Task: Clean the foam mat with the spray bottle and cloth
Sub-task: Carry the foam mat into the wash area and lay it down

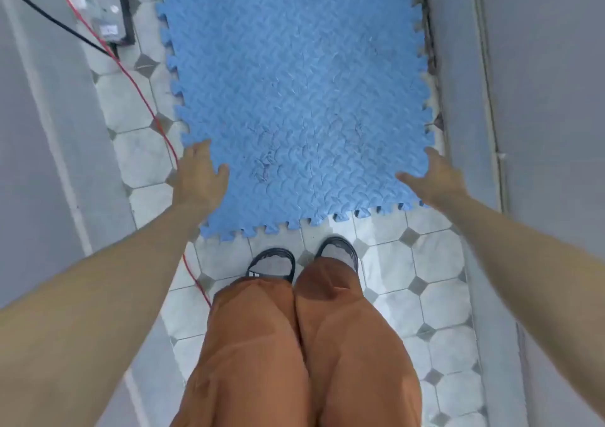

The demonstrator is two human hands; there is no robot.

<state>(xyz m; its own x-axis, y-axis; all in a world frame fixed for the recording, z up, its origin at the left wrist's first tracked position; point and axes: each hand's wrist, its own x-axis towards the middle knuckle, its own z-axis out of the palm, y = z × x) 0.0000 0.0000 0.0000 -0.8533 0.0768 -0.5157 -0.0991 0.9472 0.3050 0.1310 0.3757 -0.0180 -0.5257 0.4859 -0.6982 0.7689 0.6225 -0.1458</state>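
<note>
Pale octagonal floor tiles (438,299) are filling a narrow passage between grey walls, and the blue foam mat (294,92) is lying flat on them, running away from the person's feet straight ahead. Both arms are reaching forward and down. The left hand (199,177) is sitting at the mat's near left edge, fingers fairly straight and spread, thumb lying over the foam; it is touching or just above the edge, and I cannot tell which. The right hand (435,177) is mirroring it at the near right edge, fingers loosely extended, nothing clasped in it. Neither hand is carrying anything.

The mat is roughly square, so no long axis to speak of; its near edge is lying across the person's front, just beyond the shoes (304,259), and the hands are bracketing it evenly, neither one nearer. No spray bottle, no cloth in view, so the cleaning proper looks not yet begun. A red cable (140,99) is trailing along the left side, close to the mat's edge.
</note>
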